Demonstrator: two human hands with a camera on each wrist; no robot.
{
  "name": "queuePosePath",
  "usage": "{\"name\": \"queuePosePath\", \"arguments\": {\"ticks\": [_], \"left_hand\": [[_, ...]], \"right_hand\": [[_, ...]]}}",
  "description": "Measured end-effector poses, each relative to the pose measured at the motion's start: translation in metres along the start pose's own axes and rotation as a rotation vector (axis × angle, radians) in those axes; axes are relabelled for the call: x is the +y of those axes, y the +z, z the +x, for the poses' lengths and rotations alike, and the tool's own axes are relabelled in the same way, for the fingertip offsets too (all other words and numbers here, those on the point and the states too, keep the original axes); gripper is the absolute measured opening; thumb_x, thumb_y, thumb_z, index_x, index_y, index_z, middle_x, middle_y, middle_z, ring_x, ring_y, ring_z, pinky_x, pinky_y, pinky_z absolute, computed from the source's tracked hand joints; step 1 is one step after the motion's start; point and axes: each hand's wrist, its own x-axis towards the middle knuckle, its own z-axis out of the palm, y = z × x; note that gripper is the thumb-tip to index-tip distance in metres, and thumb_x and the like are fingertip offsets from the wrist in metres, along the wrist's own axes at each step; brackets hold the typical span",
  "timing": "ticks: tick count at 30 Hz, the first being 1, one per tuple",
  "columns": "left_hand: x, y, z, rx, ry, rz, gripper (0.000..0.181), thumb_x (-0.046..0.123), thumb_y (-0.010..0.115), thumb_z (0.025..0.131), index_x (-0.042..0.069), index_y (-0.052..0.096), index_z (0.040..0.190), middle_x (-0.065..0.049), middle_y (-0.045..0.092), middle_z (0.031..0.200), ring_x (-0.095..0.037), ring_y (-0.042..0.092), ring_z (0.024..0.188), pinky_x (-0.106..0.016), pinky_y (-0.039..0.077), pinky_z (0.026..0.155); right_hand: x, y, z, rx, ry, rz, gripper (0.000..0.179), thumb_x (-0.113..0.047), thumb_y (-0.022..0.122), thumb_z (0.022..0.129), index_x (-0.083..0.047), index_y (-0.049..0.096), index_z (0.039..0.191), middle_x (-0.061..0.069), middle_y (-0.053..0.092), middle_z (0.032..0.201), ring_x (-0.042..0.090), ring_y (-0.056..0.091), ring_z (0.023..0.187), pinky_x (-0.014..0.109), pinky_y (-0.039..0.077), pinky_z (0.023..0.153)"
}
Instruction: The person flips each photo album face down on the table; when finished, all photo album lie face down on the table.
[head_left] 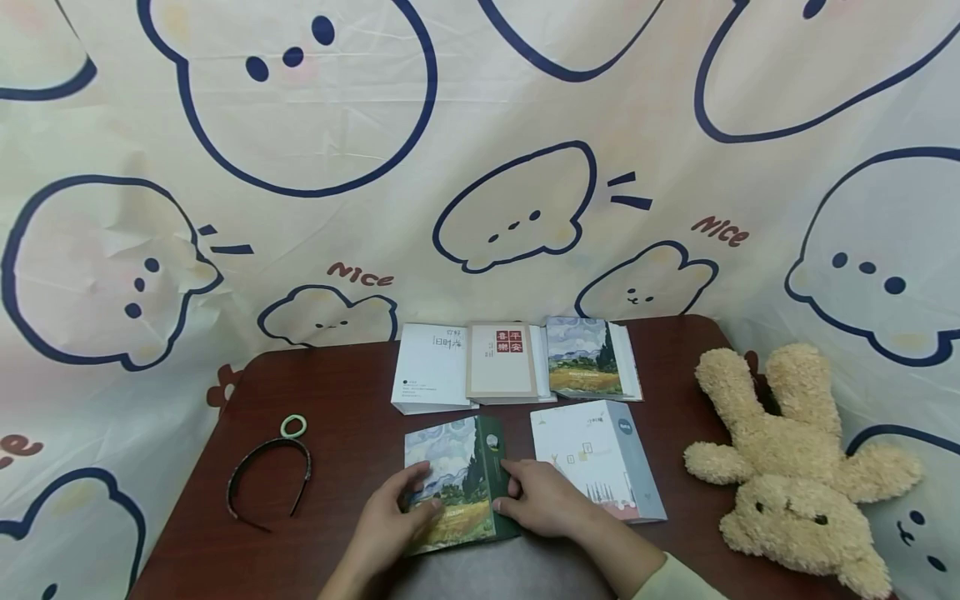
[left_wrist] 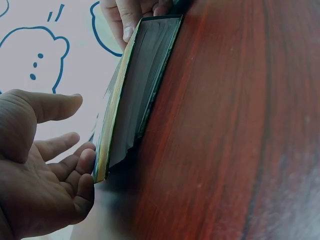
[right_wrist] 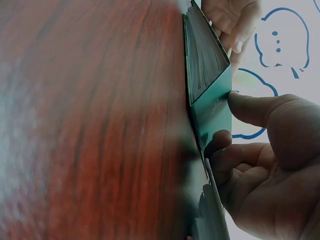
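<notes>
A photo album (head_left: 450, 475) with a painted landscape cover and a dark green spine lies at the front middle of the table. My left hand (head_left: 397, 512) is at its left edge. In the left wrist view the fingertips (left_wrist: 87, 155) touch the cover's edge, while the thumb stands off it. My right hand (head_left: 543, 500) holds the album at the spine (right_wrist: 215, 110), thumb on the upper edge and curled fingers low down. Grey-black inner pages (left_wrist: 142, 75) show from the album's side.
Behind stand a white album (head_left: 429, 367), a beige-framed one (head_left: 502, 367) and another landscape album (head_left: 581, 358). A white-and-grey album (head_left: 592, 467) lies beside my right hand. Left is a headband (head_left: 258, 446) with a green ring (head_left: 293, 426); right is a plush bear (head_left: 795, 467).
</notes>
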Motion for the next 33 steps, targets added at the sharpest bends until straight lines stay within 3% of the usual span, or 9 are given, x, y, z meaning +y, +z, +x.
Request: {"name": "queuePosePath", "arguments": {"ticks": [6,13,24,29,33], "left_hand": [[0.001,-0.001,0.004,-0.020,-0.001,-0.017,0.061,0.021,0.083,0.088,0.011,0.061,0.143,-0.005,0.066,0.133,-0.026,0.060,0.119,-0.045,0.050,0.094],[-0.001,0.000,0.013,0.006,0.027,-0.023,0.058,0.018,0.085,0.086,0.009,0.064,0.139,-0.005,0.068,0.124,-0.021,0.060,0.110,-0.037,0.049,0.089],[-0.002,0.000,0.030,-0.008,0.026,-0.041,0.055,0.016,0.083,0.088,0.009,0.065,0.139,-0.004,0.069,0.128,-0.021,0.060,0.112,-0.043,0.047,0.096],[0.001,0.000,0.033,-0.013,0.022,-0.010,0.056,0.018,0.083,0.088,0.011,0.064,0.140,-0.003,0.068,0.128,-0.021,0.060,0.112,-0.046,0.046,0.098],[0.001,0.000,0.033,-0.008,0.026,-0.043,0.056,0.017,0.083,0.088,0.010,0.064,0.140,-0.004,0.068,0.129,-0.021,0.060,0.112,-0.045,0.047,0.097]], "right_hand": [[-0.003,-0.001,-0.001,0.004,-0.002,-0.012,0.068,-0.036,0.076,0.095,0.006,0.055,0.144,-0.011,0.055,0.082,0.004,0.053,0.070,0.031,0.047,0.072],[-0.008,-0.002,-0.003,-0.004,0.001,-0.025,0.068,-0.036,0.075,0.096,0.007,0.055,0.144,-0.011,0.054,0.082,0.004,0.052,0.070,0.032,0.047,0.073],[-0.011,-0.003,-0.004,-0.014,-0.016,-0.079,0.067,-0.035,0.073,0.097,0.007,0.054,0.146,-0.013,0.053,0.086,0.004,0.052,0.078,0.033,0.048,0.077],[-0.012,-0.002,-0.005,-0.012,-0.019,-0.077,0.067,-0.036,0.073,0.097,0.007,0.054,0.145,-0.012,0.053,0.085,0.004,0.052,0.077,0.033,0.048,0.077],[-0.012,-0.002,-0.004,-0.007,-0.009,-0.067,0.069,-0.038,0.074,0.096,0.006,0.054,0.145,-0.012,0.054,0.086,0.004,0.053,0.078,0.033,0.048,0.076]]}}
